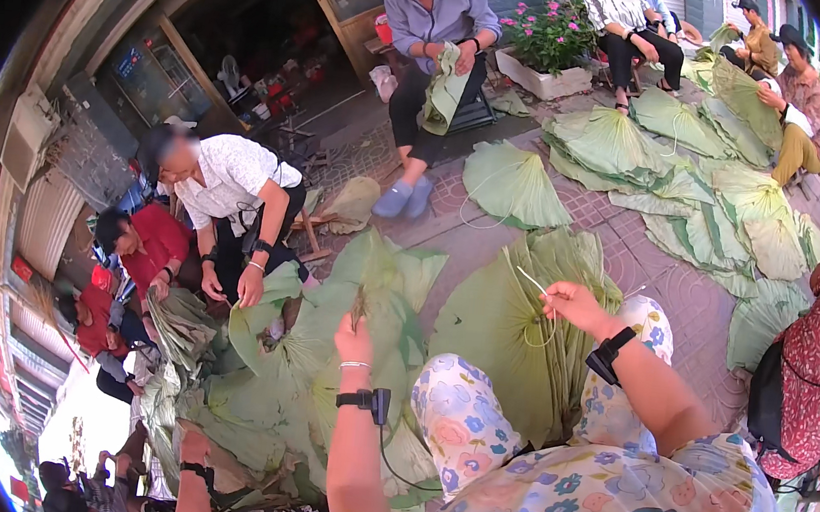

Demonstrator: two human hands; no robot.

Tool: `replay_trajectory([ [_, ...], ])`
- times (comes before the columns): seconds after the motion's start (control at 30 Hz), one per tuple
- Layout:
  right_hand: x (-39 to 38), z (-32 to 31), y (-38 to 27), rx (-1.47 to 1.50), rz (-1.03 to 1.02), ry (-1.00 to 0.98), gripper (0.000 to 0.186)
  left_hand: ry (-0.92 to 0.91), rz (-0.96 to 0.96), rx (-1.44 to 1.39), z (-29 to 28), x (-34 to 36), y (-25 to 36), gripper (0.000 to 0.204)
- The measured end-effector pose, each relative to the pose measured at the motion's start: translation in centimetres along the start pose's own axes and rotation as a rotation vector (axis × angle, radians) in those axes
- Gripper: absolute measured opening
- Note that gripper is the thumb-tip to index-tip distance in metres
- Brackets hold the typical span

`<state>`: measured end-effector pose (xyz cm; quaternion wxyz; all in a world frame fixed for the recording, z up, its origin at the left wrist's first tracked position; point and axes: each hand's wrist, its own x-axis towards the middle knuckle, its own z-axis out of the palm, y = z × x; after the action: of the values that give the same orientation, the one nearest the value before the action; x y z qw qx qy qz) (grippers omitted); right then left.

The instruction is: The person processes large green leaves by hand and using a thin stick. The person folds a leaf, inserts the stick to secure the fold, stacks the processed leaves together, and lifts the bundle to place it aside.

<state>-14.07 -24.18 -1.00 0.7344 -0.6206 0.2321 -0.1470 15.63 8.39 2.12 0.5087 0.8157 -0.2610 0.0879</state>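
My left hand (353, 342) is closed, raised over a spread of large green lotus leaves (307, 375). A small brownish-green tuft (359, 303) sticks up from its fingers; what it is I cannot make out. Between my knees stands a thick stack of folded lotus leaves (512, 327). Above the right side of that stack, my right hand (576, 308) pinches a thin white cord (531, 281). One stretch of cord points up and left from the fingertips, and a loop hangs below against the leaves. Both my wrists wear black straps.
A single leaf (515, 185) with white cord lies ahead on the paving. More leaf piles (632, 144) spread at the far right. Seated people work at left, including one in a white shirt (238, 178) close by. A planter (546, 78) with pink flowers stands at the back.
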Motion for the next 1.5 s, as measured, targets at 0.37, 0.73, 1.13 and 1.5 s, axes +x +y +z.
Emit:
replay_trajectory([
  [0.37,0.0,2.5,-2.3,-0.009,-0.332,-0.028,0.015,-0.328,0.194,-0.256,10.3,2.8,12.1,0.033],
  [0.73,-0.6,2.5,-2.9,-0.154,-0.288,0.039,0.014,-0.553,0.059,-0.382,13.6,-2.8,15.8,0.040],
  [1.13,-0.3,2.7,-2.4,-0.186,-0.421,-0.110,0.019,-0.699,-0.280,-0.716,14.2,-9.6,15.9,0.047],
  [1.5,-1.0,3.6,-3.9,0.109,-0.065,-0.315,0.043,-0.620,0.309,-0.186,12.8,-11.5,18.4,0.054],
])
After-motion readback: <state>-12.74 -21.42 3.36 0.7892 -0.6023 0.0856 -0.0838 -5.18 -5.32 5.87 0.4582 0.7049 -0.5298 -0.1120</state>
